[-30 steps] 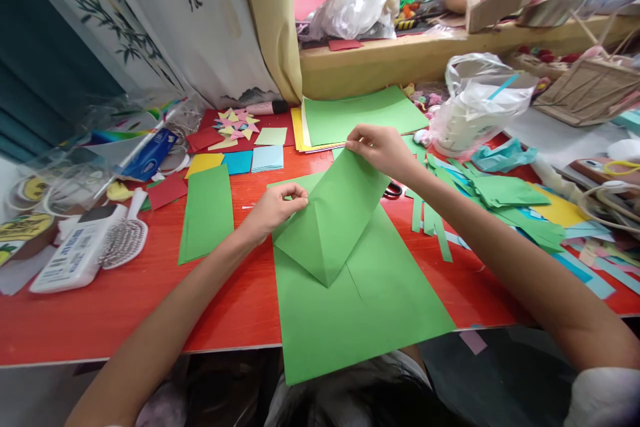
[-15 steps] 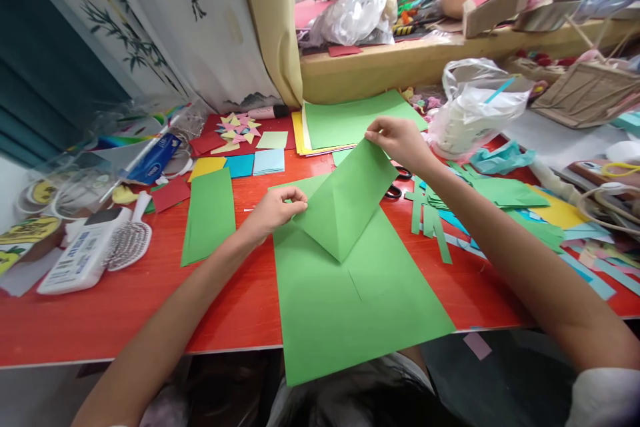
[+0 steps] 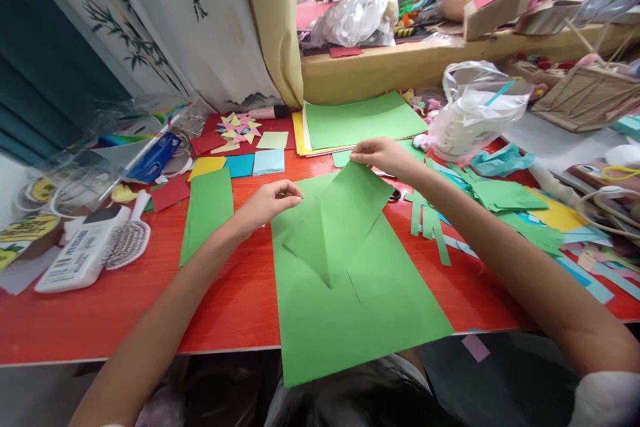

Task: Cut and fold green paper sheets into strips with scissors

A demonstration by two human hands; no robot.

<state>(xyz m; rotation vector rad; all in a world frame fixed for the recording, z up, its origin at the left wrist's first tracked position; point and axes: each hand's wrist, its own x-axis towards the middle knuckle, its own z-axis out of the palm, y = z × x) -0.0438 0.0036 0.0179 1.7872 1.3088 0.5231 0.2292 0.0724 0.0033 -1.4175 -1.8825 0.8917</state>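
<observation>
My right hand [image 3: 383, 155] pinches the top corner of a creased green sheet of paper [image 3: 350, 213]. A fold line runs down this sheet, and its lower end points toward me. Beneath it lies a larger green sheet [image 3: 320, 340] with a short slit or line near its middle, overhanging the front table edge. My left hand [image 3: 273, 203] hovers by the left side of the creased sheet, thumb and fingers slightly apart, nothing visible between them. Black scissor handles [image 3: 395, 194] show partly, just right of the paper.
On the left of the red table [image 3: 240, 307] lie a green paper stack [image 3: 207, 213], a hairbrush [image 3: 127, 243] and a white bottle [image 3: 83, 250]. Green sheets [image 3: 365, 120] are stacked behind. Paper strips [image 3: 435, 230] and a bagged cup [image 3: 465, 123] sit at right.
The creased sheet has come down toward the larger sheet and slightly left, with my right hand lowering its corner. My left hand has let go of its left side.
</observation>
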